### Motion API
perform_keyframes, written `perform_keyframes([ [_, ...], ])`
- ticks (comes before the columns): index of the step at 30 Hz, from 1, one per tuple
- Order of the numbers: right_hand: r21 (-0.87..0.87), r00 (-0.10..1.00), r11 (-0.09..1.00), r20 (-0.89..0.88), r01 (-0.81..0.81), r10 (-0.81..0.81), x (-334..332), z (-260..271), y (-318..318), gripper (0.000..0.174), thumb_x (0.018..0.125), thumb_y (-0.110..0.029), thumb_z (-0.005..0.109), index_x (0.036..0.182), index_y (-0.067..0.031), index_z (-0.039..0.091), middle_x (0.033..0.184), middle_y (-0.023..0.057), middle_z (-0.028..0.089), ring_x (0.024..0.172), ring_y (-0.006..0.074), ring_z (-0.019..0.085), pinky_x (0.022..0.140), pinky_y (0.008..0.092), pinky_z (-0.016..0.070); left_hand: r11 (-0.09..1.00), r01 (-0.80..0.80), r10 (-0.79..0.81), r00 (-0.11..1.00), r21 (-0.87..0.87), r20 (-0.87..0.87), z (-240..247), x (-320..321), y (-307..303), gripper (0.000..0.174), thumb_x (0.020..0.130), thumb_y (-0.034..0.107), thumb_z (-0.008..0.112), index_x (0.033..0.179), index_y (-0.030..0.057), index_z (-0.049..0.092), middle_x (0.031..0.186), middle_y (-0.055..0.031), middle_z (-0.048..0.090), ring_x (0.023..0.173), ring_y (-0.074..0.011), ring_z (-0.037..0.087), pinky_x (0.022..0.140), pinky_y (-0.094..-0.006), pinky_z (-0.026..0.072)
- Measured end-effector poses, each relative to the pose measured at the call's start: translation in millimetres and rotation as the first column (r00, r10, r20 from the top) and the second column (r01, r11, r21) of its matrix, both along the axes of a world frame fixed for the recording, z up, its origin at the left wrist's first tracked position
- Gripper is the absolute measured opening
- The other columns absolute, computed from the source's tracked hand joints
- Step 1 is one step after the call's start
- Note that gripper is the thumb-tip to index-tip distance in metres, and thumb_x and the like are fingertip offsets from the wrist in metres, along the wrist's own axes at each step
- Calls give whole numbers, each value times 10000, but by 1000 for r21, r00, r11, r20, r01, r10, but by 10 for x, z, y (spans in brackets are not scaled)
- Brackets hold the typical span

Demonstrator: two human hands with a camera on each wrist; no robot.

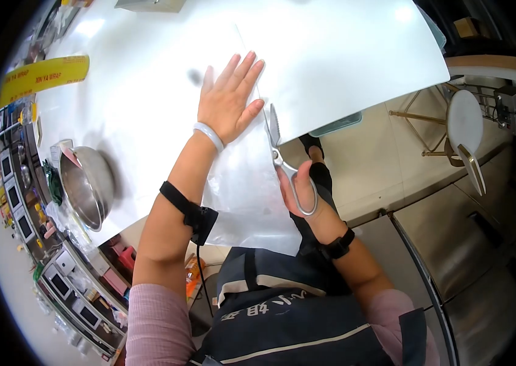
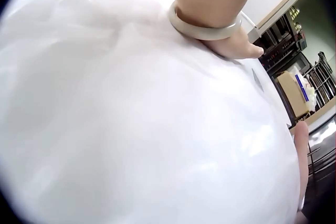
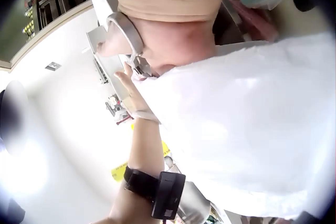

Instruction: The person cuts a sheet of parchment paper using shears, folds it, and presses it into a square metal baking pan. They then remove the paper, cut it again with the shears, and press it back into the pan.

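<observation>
A translucent white sheet [image 1: 249,201] lies over the table's near edge and hangs down towards the apron. My left hand [image 1: 229,100] rests flat on it with fingers spread, a pale bangle at the wrist. Just right of that hand, grey-handled scissors [image 1: 275,128] stand with their blades apart at the sheet's right edge. My right hand [image 1: 297,192] grips their handles, the thumb through one loop. In the right wrist view the sheet [image 3: 247,124] spreads beside the scissors' handle [image 3: 126,29]. The left wrist view shows the sheet [image 2: 131,119] slightly wrinkled, below the left hand [image 2: 236,45].
A metal bowl [image 1: 87,186] stands at the table's left edge, near plastic bags. Beyond it lies a yellow wrap box [image 1: 44,79]. A metal container [image 1: 151,5] sits at the far edge. On the right are a stool [image 1: 465,122] and steel cabinets [image 1: 471,244].
</observation>
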State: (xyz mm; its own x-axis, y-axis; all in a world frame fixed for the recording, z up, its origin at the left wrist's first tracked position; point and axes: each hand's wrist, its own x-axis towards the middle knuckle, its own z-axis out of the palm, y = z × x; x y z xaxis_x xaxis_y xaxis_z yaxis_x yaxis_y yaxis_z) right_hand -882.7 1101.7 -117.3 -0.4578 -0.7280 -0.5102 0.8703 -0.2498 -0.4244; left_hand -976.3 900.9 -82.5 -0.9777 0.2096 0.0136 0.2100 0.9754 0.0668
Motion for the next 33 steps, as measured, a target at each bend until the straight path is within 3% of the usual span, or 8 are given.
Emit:
perform_keyframes([
  [2, 47, 994, 997, 90, 62, -66, 13, -130, 38, 1003, 644, -829, 309, 1277, -54, 377, 1145, -4, 480, 866, 57, 454, 678, 152, 363, 1000, 10, -10, 1000, -19, 0, 6, -1, 5, 625, 850, 513, 257, 1378, 179, 291, 1443, -22, 250, 1333, -238, 208, 1059, -512, 123],
  [4, -436, 975, 899, 213, 33, 67, -63, -128, 47, 1063, 541, -894, 308, 1222, -85, 419, 1057, -14, 495, 678, 47, 415, 541, 161, 309, 1000, 12, -12, 1000, -22, 0, 12, -4, 3, 622, 847, 501, 276, 1378, 176, 291, 1443, -23, 251, 1333, -239, 209, 1057, -514, 125],
  [5, -235, 983, 972, 183, 27, 17, -57, -94, 82, 1072, 505, -912, 306, 1177, -88, 441, 952, -25, 498, 617, 48, 401, 523, 176, 315, 1000, 12, -12, 1000, -23, 0, 10, 0, 4, 620, 844, 489, 295, 1377, 174, 291, 1442, -24, 252, 1333, -240, 209, 1056, -516, 127],
  [9, -134, 998, 991, 52, -10, 17, -79, 56, -76, 1078, 545, -903, 261, 1226, -80, 400, 826, -46, 485, 601, 42, 365, 533, 172, 305, 1000, 9, -9, 1000, -5, 1, 33, -2, 11, 619, 838, 470, 325, 1379, 171, 287, 1442, -25, 253, 1331, -239, 213, 1055, -518, 130],
  [11, 151, 981, 970, -42, 191, -187, -100, 252, -235, 1055, 548, -899, 263, 1205, -86, 409, 843, -43, 498, 606, 45, 382, 534, 174, 316, 1000, 4, -4, 1000, -13, 1, 33, 2, 29, 619, 837, 464, 330, 1380, 171, 283, 1441, -26, 254, 1329, -239, 217, 1055, -516, 129],
  [14, -187, 998, 982, 66, -2, 15, -53, -137, -16, 1032, 552, -891, 275, 1181, -84, 410, 843, -41, 498, 626, 48, 407, 551, 174, 341, 1000, 4, -3, 1000, -19, 29, 46, 38, 35, 625, 838, 471, 327, 1383, 168, 278, 1441, -31, 253, 1330, -241, 217, 1055, -511, 129],
  [20, -298, 987, 952, 114, -71, 109, 266, -183, 288, 1056, 523, -902, 268, 1159, -72, 411, 781, -20, 470, 606, 68, 431, 533, 201, 376, 993, 81, -87, 994, 85, 69, 108, 345, 258, 641, 835, 512, 392, 1366, 164, 310, 1435, -34, 265, 1316, -226, 245, 1027, -504, 195],
  [33, -120, 998, 992, 52, 26, -20, -94, 110, -12, 1044, 572, -891, 237, 1175, -55, 400, 786, -18, 458, 601, 70, 365, 554, 185, 308, 999, 30, -30, 1000, 21, 5, 21, 78, 32, 707, 810, 543, 428, 1372, 134, 292, 1435, -86, 251, 1308, -263, 261, 1033, -496, 199],
])
